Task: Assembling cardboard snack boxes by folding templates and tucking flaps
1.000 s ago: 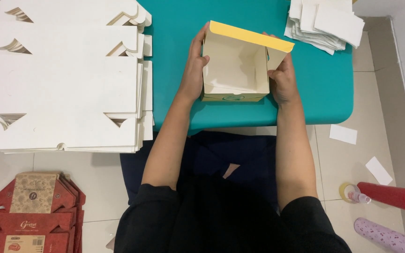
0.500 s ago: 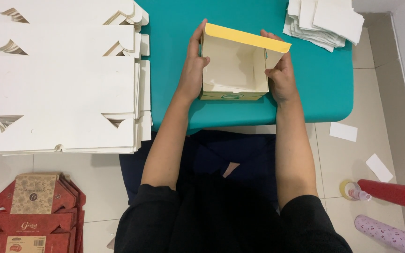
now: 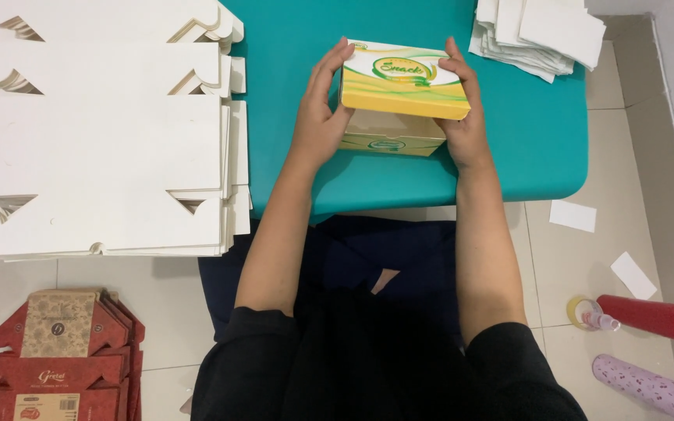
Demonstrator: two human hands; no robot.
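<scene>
On the teal table (image 3: 524,156) | yellow-and-green carton (image 3: 403,86) folded up, lid down | left hand (image 3: 321,117) and right hand (image 3: 462,109) both clamped on its sides | flat white blanks (image 3: 103,156) still stacked beside (plenty left, I judge)

Teal table (image 3: 540,156) — pale tiled floor (image 3: 587,265)

Red flat cartons (image 3: 48,366) cut off bottom-left
</scene>
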